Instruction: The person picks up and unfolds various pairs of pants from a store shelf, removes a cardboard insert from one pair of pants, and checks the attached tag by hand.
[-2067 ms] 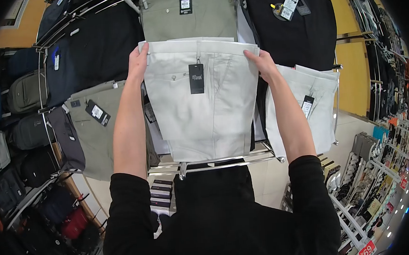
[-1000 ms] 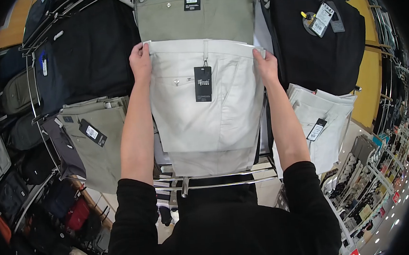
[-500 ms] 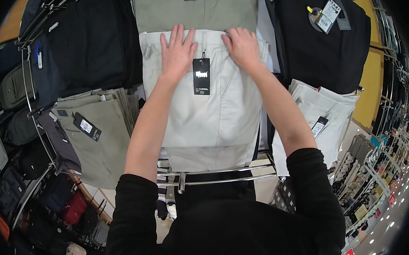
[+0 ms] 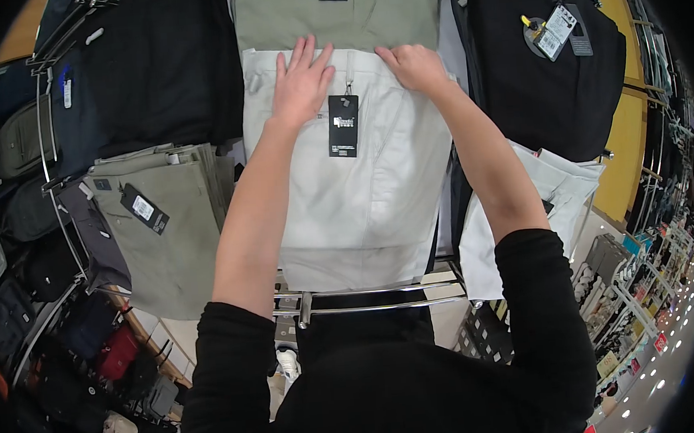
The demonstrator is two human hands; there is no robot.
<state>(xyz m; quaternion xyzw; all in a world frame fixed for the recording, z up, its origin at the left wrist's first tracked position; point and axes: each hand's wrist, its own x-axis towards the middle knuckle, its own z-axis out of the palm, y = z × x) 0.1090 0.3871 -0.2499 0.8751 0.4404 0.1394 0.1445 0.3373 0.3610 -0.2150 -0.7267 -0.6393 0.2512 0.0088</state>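
Observation:
Folded off-white trousers (image 4: 337,193) lie in front of me, with a black hang tag (image 4: 345,126) on a loop at the waistband. My left hand (image 4: 300,84) rests flat on the waistband left of the tag, fingers spread. At the waistband's right end, my right hand (image 4: 415,68) is closed on the edge, its thumb pointing left and its other fingers curled mostly out of sight. Olive-green trousers (image 4: 381,13) lie just beyond, touching the off-white waistband. Another light pair shows under the lower edge of the off-white trousers.
Dark trousers (image 4: 160,77) sit at the left and black trousers (image 4: 548,98) at the right. Below them are a khaki stack (image 4: 163,237) and white trousers (image 4: 490,243). A chrome rail (image 4: 385,305) runs along the near edge. Bags (image 4: 119,353) fill shelves at lower left.
My right hand has curled more tightly at the waistband's right end, and its wrist and forearm have shifted right. My left hand stays flat in nearly the same place.

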